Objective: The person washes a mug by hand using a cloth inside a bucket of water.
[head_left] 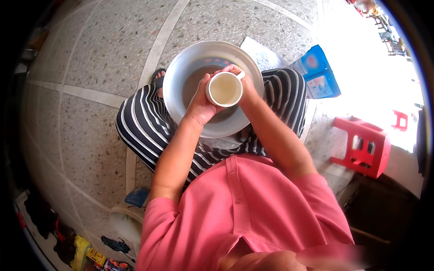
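Observation:
Both my hands are closed around a white mug (pixel 224 89), held above a wide metal basin (pixel 176 108) between my knees. My left hand (pixel 201 105) wraps the mug's left side and underside. On the other side, my right hand (pixel 247 88) grips it near the handle, which points to the upper right. The mug's mouth faces up; its inside looks pale yellowish, and I cannot tell whether liquid is in it. Brownish water appears to lie in the basin. A patterned blue-and-red rim (pixel 216 60), perhaps of a dish, shows at its far inner side.
Right of the basin stand a blue package (pixel 320 74) and, partly behind my knee, a pale flat sheet (pixel 262 53). A red plastic stool (pixel 373 149) is farther right, with a smaller red stool (pixel 400 120) beyond. At lower left are a pale bucket (pixel 125 223) and a yellow packet (pixel 80 250).

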`<state>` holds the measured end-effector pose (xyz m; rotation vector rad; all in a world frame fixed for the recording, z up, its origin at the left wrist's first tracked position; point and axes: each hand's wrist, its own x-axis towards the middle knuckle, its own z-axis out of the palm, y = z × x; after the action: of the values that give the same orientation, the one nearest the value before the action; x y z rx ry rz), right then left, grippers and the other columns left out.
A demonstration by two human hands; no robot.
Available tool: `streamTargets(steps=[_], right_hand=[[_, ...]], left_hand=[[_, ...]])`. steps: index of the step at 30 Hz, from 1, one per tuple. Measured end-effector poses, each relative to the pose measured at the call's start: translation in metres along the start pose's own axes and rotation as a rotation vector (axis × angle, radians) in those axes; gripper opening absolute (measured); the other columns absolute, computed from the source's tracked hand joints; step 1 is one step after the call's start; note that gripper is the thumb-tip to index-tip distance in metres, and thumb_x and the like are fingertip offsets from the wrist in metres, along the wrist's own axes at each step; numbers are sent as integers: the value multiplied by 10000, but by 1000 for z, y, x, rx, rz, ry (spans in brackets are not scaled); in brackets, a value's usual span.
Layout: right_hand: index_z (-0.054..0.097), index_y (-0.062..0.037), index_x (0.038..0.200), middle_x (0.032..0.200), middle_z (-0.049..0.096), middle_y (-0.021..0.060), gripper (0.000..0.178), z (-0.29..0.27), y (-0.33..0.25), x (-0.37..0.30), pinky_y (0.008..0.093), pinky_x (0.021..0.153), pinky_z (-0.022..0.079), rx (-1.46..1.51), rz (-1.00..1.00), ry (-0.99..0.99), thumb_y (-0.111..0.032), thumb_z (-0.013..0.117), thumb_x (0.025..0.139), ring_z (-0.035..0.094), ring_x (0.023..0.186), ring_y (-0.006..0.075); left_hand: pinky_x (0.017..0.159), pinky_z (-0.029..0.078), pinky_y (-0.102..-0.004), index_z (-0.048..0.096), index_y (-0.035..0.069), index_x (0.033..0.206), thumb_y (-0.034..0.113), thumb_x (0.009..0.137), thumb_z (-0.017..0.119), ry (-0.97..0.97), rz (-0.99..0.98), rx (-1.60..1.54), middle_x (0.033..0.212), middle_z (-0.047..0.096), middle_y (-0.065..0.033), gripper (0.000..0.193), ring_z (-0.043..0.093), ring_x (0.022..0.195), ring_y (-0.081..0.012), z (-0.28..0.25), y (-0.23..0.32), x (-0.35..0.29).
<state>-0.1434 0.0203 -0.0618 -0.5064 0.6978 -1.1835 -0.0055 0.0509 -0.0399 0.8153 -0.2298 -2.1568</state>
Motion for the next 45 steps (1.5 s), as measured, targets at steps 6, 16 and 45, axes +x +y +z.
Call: streamTargets(steps=[6,16,45], right_hand=[[600,-12,902,853,622,66,122,-8,-14,7,270,719,488,-615,1,-13,-122,593,849,600,788,137],[648,-3,922,877,645,67,270,29,-33,1,252,717,475,-1208,174,-159,-247,672,808,609,807,122],[572,-11,814,847,643,180,147,55,22,-45,485,654,489,-1479,2,-90,-144,511,794,619,778,395]], left_hand=[[765,513,-329,500,92,1189,430,950,333,-24,-117,-126,1101,564,-54,446,573,1005,-170,0,-6,-8],[704,543,-278,538,62,1069,229,937,437,-342,-6,-145,970,621,-57,236,633,880,-143,-30,-19,3],[697,484,-258,551,24,798,410,859,614,399,564,19,820,588,-73,395,573,751,-137,-35,-6,24]])
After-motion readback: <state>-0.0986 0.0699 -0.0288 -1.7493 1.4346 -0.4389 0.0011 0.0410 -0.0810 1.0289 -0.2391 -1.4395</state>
